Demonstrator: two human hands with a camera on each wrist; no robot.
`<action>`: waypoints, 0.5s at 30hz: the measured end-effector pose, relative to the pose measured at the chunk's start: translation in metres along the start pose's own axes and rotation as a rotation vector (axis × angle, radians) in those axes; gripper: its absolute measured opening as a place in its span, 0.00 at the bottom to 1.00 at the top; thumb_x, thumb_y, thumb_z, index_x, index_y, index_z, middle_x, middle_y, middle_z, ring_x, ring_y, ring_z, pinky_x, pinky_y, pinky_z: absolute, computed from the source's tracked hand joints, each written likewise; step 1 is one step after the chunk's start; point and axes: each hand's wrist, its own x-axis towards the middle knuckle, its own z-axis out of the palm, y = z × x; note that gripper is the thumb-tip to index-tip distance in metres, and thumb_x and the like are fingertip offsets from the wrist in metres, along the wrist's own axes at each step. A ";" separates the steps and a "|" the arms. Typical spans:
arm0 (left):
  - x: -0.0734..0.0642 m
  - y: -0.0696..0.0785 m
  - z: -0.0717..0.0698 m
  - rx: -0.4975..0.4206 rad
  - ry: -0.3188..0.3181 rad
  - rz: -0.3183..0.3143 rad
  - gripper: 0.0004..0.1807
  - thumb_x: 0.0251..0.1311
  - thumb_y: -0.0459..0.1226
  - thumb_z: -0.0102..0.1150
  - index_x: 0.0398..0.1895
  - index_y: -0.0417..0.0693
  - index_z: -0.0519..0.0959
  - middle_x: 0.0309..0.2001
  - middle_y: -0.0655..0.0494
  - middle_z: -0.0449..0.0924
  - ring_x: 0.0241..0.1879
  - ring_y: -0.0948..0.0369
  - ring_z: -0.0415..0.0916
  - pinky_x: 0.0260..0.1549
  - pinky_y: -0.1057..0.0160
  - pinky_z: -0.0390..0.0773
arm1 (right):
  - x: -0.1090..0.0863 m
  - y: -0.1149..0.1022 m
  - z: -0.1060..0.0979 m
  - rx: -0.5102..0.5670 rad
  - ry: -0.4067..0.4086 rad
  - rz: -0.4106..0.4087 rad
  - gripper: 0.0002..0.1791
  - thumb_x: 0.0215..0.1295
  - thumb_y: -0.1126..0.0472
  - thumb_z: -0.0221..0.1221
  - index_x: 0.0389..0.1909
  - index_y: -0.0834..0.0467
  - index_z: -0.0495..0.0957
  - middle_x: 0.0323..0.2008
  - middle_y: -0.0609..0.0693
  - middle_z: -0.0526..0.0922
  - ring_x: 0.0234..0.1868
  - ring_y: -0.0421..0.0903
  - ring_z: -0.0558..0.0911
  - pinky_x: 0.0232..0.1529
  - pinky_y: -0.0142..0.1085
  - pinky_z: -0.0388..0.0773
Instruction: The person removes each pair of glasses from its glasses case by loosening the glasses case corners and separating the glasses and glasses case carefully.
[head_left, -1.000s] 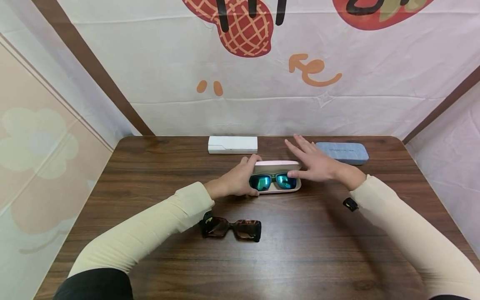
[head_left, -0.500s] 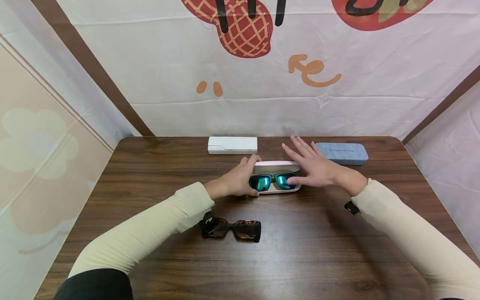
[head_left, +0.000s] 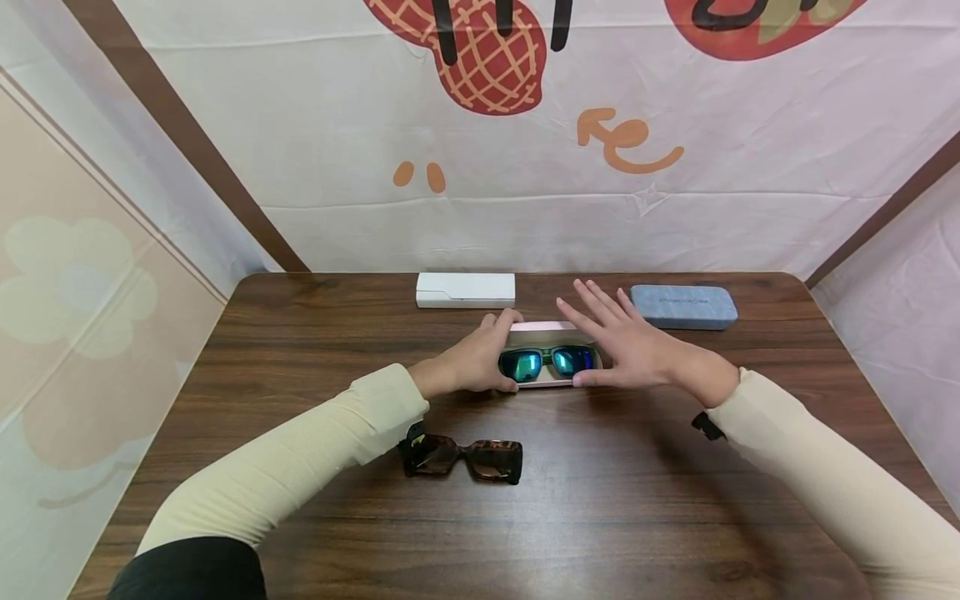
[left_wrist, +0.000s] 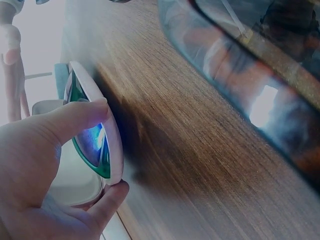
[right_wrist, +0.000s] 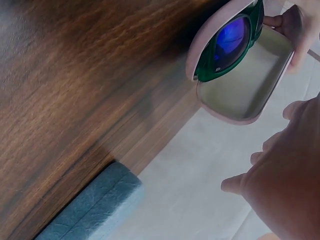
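A pale pink glasses case (head_left: 542, 335) stands with its lid raised in the middle of the table. Inside it lie sunglasses (head_left: 522, 365) with green frames and mirrored blue-green lenses. My left hand (head_left: 474, 354) grips the left end of the case, thumb at the front rim (left_wrist: 116, 145) and a finger near the hinge side. My right hand (head_left: 637, 348) hovers at the right end with its fingers spread straight; its thumb overlaps the front right corner in the head view. Whether the thumb touches the case I cannot tell.
Tortoiseshell sunglasses (head_left: 495, 460) lie on the wooden table (head_left: 600, 517) nearer me, beside my left cuff. Along the back edge sit a white case (head_left: 465, 291) and a blue case (head_left: 684, 307). A printed cloth (head_left: 337, 125) hangs behind the table.
My right hand has shifted slightly left and toward me, its thumb sliding from over the right lens to the case's front edge. The left hand and the case have stayed put.
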 end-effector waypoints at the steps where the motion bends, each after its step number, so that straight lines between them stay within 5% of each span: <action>1: 0.000 0.000 0.000 0.000 0.001 0.001 0.52 0.50 0.37 0.81 0.72 0.47 0.54 0.59 0.38 0.65 0.54 0.48 0.73 0.55 0.50 0.76 | 0.000 -0.001 0.000 -0.001 0.002 -0.003 0.57 0.66 0.31 0.59 0.83 0.51 0.39 0.81 0.58 0.28 0.80 0.59 0.32 0.73 0.66 0.32; 15: -0.001 0.002 -0.002 -0.006 -0.006 0.000 0.51 0.50 0.38 0.80 0.72 0.47 0.54 0.60 0.38 0.65 0.56 0.48 0.73 0.56 0.48 0.75 | -0.005 -0.016 0.002 0.008 -0.009 -0.045 0.60 0.64 0.36 0.65 0.83 0.50 0.38 0.81 0.54 0.27 0.81 0.55 0.30 0.74 0.63 0.29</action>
